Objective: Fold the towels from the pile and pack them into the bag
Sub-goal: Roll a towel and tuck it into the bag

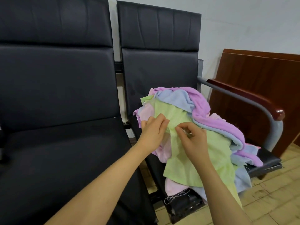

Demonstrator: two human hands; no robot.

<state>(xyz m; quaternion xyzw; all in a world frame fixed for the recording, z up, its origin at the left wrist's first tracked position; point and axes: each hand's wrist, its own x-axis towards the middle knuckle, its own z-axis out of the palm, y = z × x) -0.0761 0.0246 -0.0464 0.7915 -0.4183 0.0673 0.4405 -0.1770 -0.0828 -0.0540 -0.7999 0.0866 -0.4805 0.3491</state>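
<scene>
A loose pile of towels point(215, 125) in purple, light blue, pink and green covers the right-hand black seat. On top lies a light green towel point(183, 163), draped toward the seat's front edge. My left hand point(152, 132) pinches the green towel's fabric near its upper middle. My right hand point(193, 140) pinches the same towel just to the right, fingertips almost touching the left hand's. No bag is in view.
The left black padded seat point(61, 156) lies beside the pile. A grey metal armrest with a dark wooden top point(253, 101) borders the pile's right side. A brown wooden panel point(259, 88) leans on the wall behind. Tiled floor point(267, 195) shows at the lower right.
</scene>
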